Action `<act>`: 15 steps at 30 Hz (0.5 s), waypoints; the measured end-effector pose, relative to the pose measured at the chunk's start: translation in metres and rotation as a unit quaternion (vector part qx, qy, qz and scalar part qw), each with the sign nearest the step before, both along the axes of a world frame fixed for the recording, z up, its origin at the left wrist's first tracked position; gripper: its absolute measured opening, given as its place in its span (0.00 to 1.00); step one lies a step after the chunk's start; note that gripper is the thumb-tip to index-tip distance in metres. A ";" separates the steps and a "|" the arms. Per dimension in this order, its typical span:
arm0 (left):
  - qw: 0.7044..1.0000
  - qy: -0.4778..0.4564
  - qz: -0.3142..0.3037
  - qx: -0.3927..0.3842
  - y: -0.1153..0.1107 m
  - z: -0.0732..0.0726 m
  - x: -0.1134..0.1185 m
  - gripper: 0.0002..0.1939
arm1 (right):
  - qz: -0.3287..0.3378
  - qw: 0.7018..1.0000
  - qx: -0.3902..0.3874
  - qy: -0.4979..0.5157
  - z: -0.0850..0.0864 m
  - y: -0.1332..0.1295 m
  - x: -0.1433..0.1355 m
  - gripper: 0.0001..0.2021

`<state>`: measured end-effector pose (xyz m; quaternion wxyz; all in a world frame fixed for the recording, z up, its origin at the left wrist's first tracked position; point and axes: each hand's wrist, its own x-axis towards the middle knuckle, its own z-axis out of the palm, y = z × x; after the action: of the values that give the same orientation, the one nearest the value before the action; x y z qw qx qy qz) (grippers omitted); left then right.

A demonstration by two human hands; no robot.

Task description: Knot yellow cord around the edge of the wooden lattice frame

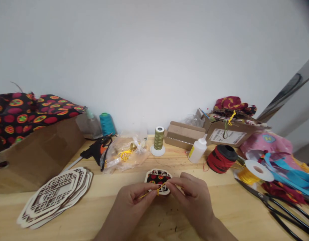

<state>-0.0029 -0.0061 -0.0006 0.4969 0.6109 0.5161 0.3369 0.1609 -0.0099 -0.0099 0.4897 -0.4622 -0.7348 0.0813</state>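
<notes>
A small octagonal wooden fretwork piece (158, 176) backed with black fabric with red dots lies on the wooden table (220, 207). A thin yellow cord (158, 190) runs across its near edge. My left hand (133, 201) pinches the cord at the left. My right hand (192, 194) pinches it at the right, fingertips meeting over the piece's lower edge.
A stack of cut wooden fretwork panels (56, 195) lies at left beside a cardboard box (39, 154). A glue gun (96, 152), plastic bag (126, 150), olive thread spool (159, 139), glue bottle (197, 150), red cord spool (221, 159), yellow cord reel (253, 172) and scissors (277, 207) surround the hands.
</notes>
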 end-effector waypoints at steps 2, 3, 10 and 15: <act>1.000 0.001 -0.016 0.004 0.000 0.001 0.001 0.11 | 0.008 1.000 0.005 -0.001 0.001 -0.001 -0.001 0.06; 1.000 0.001 -0.026 0.005 -0.001 0.001 0.002 0.11 | 0.012 1.000 0.009 0.000 0.001 -0.001 -0.001 0.06; 0.999 0.026 -0.047 0.006 -0.002 0.002 0.006 0.10 | 0.014 1.000 0.007 0.006 0.003 -0.005 0.001 0.06; 0.999 0.022 -0.040 0.000 -0.002 -0.001 0.006 0.11 | -0.017 1.000 -0.004 0.008 0.004 -0.003 0.001 0.07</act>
<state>0.0035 -0.0081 -0.0017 0.4985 0.6383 0.5024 0.3027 0.1615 -0.0133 -0.0055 0.4951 -0.4756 -0.7228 0.0793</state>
